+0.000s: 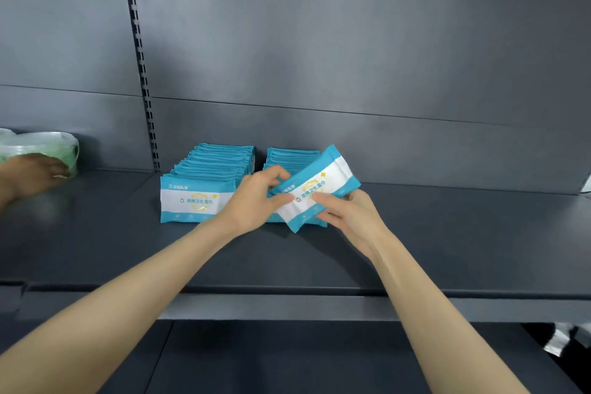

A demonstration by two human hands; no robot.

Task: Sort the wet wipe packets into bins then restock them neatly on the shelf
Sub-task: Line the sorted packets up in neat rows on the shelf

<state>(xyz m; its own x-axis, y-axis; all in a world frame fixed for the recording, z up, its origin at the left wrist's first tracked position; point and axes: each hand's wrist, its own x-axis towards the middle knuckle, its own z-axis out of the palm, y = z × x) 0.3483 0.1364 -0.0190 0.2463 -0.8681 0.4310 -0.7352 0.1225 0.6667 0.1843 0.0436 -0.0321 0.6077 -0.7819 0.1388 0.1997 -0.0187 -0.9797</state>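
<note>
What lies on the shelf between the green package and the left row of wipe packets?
Nothing; the head view shows only bare shelf between the green package and the left row, with a slotted upright on the wall behind.

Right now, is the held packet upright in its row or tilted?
Tilted: left hand and right hand hold the packet askew, right end higher.
</note>
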